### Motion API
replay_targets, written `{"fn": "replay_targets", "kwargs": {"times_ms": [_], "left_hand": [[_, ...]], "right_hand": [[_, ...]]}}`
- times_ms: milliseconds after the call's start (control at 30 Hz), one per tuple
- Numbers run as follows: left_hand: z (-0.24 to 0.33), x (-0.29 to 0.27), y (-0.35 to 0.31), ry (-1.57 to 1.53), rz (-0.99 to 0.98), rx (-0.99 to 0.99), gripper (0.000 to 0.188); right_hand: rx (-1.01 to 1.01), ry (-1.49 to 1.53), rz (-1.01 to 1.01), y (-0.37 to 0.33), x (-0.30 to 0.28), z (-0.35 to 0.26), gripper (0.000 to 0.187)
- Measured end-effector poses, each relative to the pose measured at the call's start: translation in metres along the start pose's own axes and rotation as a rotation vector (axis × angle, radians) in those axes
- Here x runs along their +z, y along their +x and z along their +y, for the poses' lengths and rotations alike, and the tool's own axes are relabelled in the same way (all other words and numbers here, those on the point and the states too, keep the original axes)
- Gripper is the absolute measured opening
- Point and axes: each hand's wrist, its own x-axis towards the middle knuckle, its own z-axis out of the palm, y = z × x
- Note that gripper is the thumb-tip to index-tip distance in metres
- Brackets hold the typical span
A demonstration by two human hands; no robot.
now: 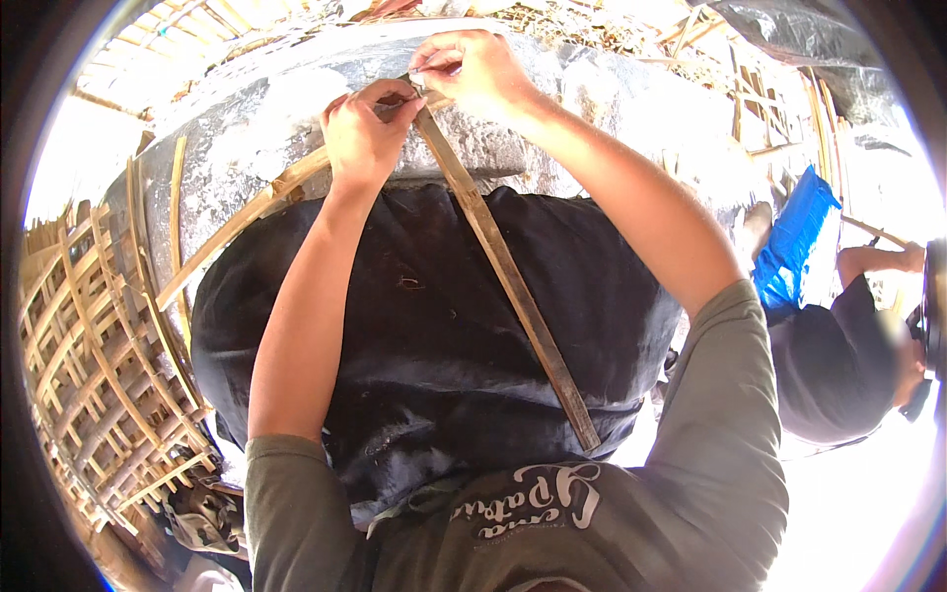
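Bamboo strip (508, 271) runs diagonally over black-wrapped bundle (434, 335), top end at grey plastic sheet (256, 138). Left hand (363, 133) clamped on strip's upper end, prob. to steady it; right hand (473, 69) just above, fingers pinched on sth small, unclear what.

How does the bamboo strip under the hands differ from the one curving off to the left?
The straight bamboo strip runs diagonally down over the black plastic sheet; the left hand and right hand work at its top end. The curved bamboo strip bows leftward along the sheet's edge. Both are flat tan slats.
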Motion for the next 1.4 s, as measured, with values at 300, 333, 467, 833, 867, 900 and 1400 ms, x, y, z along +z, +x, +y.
{"fn": "replay_targets", "kwargs": {"times_ms": [300, 333, 467, 833, 867, 900, 1400], "left_hand": [[0.007, -0.005, 0.006, -0.067, -0.049, -0.043, 0.031], [0.007, -0.006, 0.005, -0.067, -0.05, -0.068, 0.031], [0.0, -0.001, 0.004, -0.05, -0.022, -0.04, 0.029], [-0.002, 0.0, 0.006, -0.019, -0.034, -0.055, 0.025], [-0.002, 0.0, 0.006, -0.031, -0.038, -0.066, 0.025], [-0.001, -0.001, 0.005, 0.027, -0.02, -0.033, 0.026], [-0.001, 0.002, 0.002, 0.027, 0.01, -0.013, 0.024]], "right_hand": [[0.114, 0.183, 0.173, -0.02, 0.007, -0.009, 0.01], [0.15, 0.22, 0.179, -0.026, 0.007, -0.021, 0.011], [0.252, 0.432, 0.222, -0.073, -0.011, -0.075, 0.013], [0.465, 0.786, 0.323, -0.174, 0.01, -0.114, 0.015], [0.479, 0.787, 0.316, -0.174, 0.012, -0.115, 0.015], [0.475, 0.749, 0.32, -0.174, 0.015, -0.117, 0.015], [0.434, 0.827, 0.346, -0.182, 0.024, -0.119, 0.015]]}}
